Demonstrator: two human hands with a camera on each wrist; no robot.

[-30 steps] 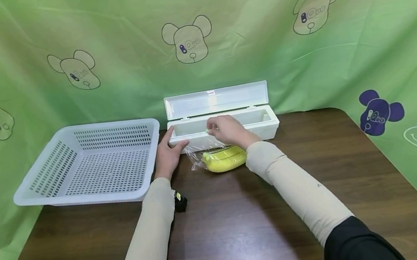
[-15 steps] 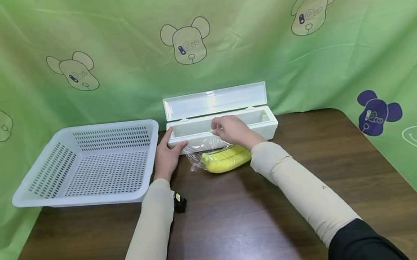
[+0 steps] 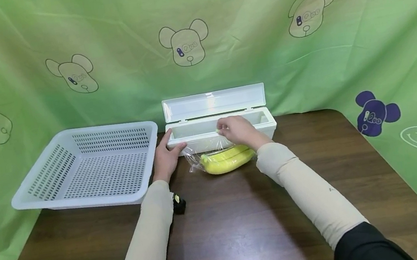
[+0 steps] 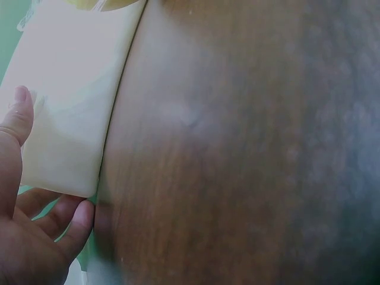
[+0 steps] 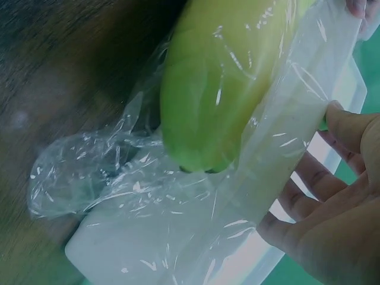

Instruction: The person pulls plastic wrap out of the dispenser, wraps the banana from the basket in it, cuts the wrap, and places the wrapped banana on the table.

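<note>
A white cling film box [image 3: 269, 133] stands at the back of the table with its clear lid [image 3: 228, 100] raised. My left hand [image 3: 164, 160] grips the box's left end, thumb on the front face, fingers behind, as the left wrist view also shows. With thumb and fingertips, my right hand [image 3: 239, 130] pinches a small green slider [image 5: 322, 126] on the front edge. Clear cling film [image 5: 71, 175] hangs down from that edge, crumpled at its left end. It drapes over yellow bananas [image 3: 224, 164] lying before the box, their tips greenish in the right wrist view.
A pale perforated basket [image 3: 93, 200] stands on the left, its right rim close to my left hand. Brown wooden table [image 3: 225, 236] stretches in front of the box. A green printed curtain [image 3: 124, 61] surrounds the table's back and sides.
My right hand has slid to the right along the box's front edge with the slider, uncovering more of the bananas in the head view. The left hand keeps its grip.
</note>
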